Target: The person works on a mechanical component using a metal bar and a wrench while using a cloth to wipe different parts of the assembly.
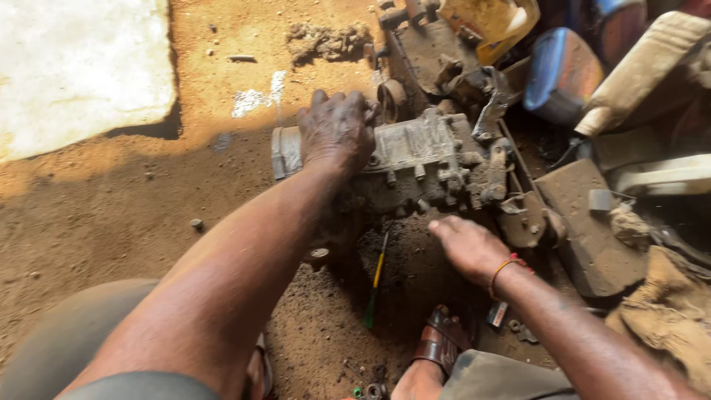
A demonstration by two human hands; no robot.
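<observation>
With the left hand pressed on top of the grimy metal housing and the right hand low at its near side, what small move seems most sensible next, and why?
Probably the right hand should close on the near edge of the metal housing. The left hand lies flat on its top, steadying rather than gripping, while the right hand's fingers sit at the lower edge, holding nothing. The green-handled screwdriver lies unused on the dirt beside it.

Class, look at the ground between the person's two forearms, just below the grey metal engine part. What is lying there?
In the head view, a screwdriver with a yellow-and-green handle lies on the dark, oily dirt between the left hand and right hand, below the metal casting.
</observation>
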